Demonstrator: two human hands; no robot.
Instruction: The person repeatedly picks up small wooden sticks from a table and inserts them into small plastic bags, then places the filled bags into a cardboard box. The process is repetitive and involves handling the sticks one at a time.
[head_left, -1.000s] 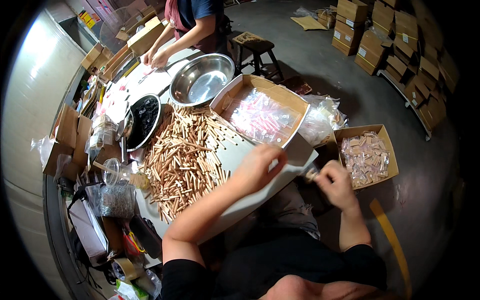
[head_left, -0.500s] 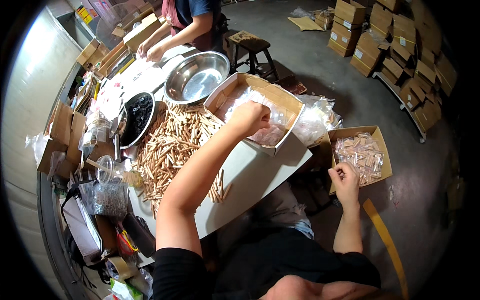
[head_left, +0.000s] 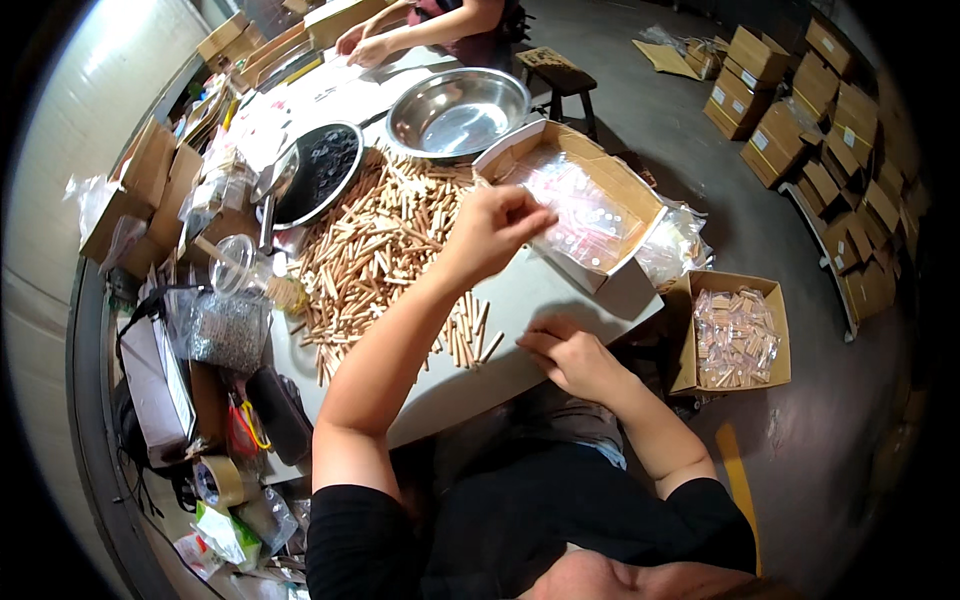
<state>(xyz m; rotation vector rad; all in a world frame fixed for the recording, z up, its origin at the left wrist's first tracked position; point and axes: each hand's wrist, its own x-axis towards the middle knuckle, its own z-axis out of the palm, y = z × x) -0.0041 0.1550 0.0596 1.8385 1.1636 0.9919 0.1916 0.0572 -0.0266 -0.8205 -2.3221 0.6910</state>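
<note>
My left hand (head_left: 497,232) is raised at the near left edge of a cardboard box (head_left: 640,225) of clear plastic bags (head_left: 575,205). Its thumb and fingers are closed together at the tips; what they hold, if anything, I cannot make out against the clear plastic. Below that forearm spreads a big heap of short wooden sticks (head_left: 370,250), with several loose ones (head_left: 468,335) at its right edge. Just right of these, over the white tabletop (head_left: 550,290), my right hand (head_left: 580,362) has loosely bent, slightly blurred fingers, with nothing visible between them.
A steel basin (head_left: 455,115) and a bowl of black pieces (head_left: 325,170) stand behind the heap. Low on the right sits an open carton (head_left: 780,350) with bagged sticks (head_left: 735,335). Across the table a person's hands (head_left: 368,45) work. Stacked cartons (head_left: 780,140) and a stool (head_left: 555,70) stand farther off.
My right hand has moved left from the carton of bagged sticks to above the table. My left hand has come from over the bag box to its near left edge. The view has shifted.
</note>
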